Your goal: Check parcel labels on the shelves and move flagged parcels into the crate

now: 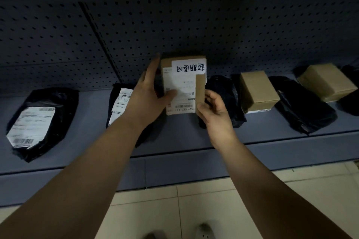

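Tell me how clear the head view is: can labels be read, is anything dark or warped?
Head view: dim; handwritten note on the held box is sharp but upside down, its printed label too small to read; black bags lose detail in shadow; shelf edge bows from the wide lens.

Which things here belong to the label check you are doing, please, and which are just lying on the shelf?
In hand: held box, handwritten note, printed label, left hand, right hand.
Lying about: labelled black bag far left, black bag behind left forearm, middle brown box, far-right brown box, black bag between them.
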Tool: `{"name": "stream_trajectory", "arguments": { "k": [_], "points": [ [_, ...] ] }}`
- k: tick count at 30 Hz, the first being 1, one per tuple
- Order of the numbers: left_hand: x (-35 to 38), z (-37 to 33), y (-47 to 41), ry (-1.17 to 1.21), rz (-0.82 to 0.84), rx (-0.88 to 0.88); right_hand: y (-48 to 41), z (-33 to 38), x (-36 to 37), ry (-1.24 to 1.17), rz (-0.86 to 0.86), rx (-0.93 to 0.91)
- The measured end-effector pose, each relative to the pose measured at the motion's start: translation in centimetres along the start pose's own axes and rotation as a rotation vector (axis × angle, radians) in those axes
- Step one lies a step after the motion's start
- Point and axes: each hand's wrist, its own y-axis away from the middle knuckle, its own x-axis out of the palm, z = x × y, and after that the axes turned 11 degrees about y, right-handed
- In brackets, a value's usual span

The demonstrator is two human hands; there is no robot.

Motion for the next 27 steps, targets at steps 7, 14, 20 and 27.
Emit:
{"name": "stream_trajectory", "arguments": {
  "k": [7,14,20,27],
  "points": [
    [0.1,-0.3,0.9,0.021,-0.076,-0.031,-0.4,0.6,-1.0,-0.053,-0.076,0.051],
    [-0.4,0.3,2.7,0.015,-0.091,-0.191,-1.9,2.0,-1.1,-0.133,-0.149,0.045],
    [0.2,0.9,4.1,0.094,0.009,-0.242,-2.4,2.9,-0.9,0.081,0.078,0.038],
    [0.8,2.0,4.5,0.238,-0.099,-0.381,-2.8,3.6,0.7,0.209,-0.148,-0.021]
  ]
}}
